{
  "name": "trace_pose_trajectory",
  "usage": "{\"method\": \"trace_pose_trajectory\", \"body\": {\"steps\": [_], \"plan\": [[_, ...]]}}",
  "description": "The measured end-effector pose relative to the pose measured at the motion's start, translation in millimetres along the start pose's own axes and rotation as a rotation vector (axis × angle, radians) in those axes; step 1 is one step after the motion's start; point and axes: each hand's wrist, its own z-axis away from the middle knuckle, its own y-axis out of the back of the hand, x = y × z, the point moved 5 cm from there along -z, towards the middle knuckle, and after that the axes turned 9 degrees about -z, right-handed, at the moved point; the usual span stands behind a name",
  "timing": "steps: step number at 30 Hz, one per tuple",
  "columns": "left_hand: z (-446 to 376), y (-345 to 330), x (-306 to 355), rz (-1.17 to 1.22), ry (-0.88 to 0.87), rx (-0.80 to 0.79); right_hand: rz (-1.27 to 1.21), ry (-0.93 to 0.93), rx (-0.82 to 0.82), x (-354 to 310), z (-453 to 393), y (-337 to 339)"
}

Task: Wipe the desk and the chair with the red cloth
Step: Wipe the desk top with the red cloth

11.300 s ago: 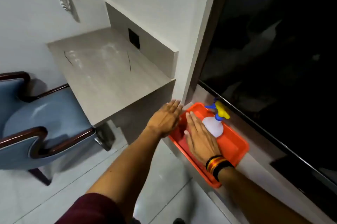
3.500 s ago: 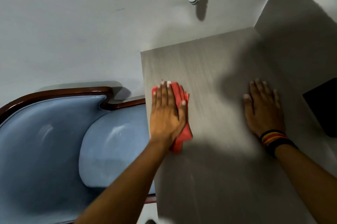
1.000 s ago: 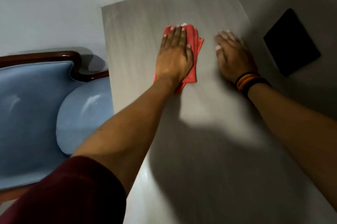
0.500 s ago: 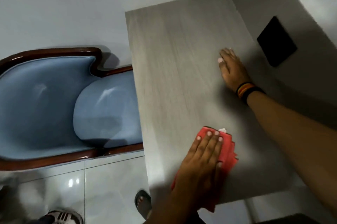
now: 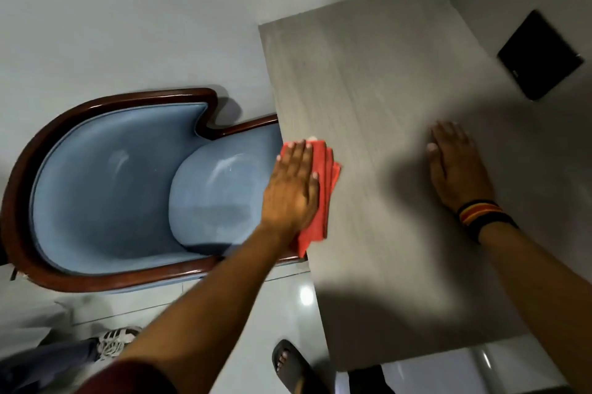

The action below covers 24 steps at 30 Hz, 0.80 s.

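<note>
The left hand (image 5: 293, 188) lies flat on the red cloth (image 5: 322, 188), fingers (image 5: 299, 156) straight and close together. The cloth sits at the left edge of the tabletop (image 5: 368, 98), right beside the blue chair (image 5: 128, 182). The right hand (image 5: 456, 169) lies flat on the tabletop, fingers together, holding nothing.
</note>
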Motion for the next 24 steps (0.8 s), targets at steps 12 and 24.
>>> {"method": "trace_pose_trajectory", "body": {"steps": [12, 24], "plan": [[-191, 14, -66, -0.011, 0.156, -0.022, 0.079, 0.023, 0.012, 5, -8, -5], [120, -34, 124, 0.017, 0.077, 0.027, 0.136, -0.022, -0.028, 0, -6, -6]]}}
